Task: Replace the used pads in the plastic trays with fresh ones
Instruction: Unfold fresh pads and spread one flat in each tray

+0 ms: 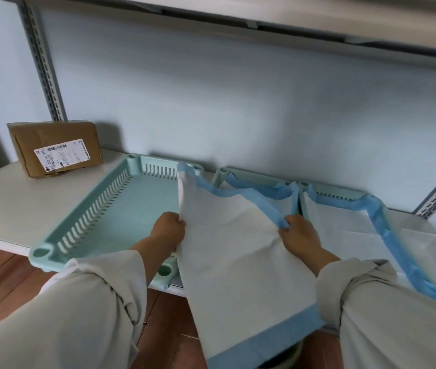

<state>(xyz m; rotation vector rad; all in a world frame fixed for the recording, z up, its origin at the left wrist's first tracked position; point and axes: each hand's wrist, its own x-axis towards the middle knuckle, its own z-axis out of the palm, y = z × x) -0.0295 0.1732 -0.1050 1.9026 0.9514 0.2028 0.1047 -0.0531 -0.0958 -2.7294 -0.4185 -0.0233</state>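
A white pad with a blue border hangs lifted between my hands, its lower end drooping past the shelf's front edge. My left hand grips its left edge and my right hand pinches its blue right edge. Under it on the left lies a mint-green plastic tray with a bare floor. The middle tray holds another pad. In the right tray a pad lies with its blue edge folded over the rim.
A brown cardboard box with a label stands at the back left of the white shelf. Slotted metal uprights rise at both sides, and another shelf sits overhead. Reddish floor shows below the front edge.
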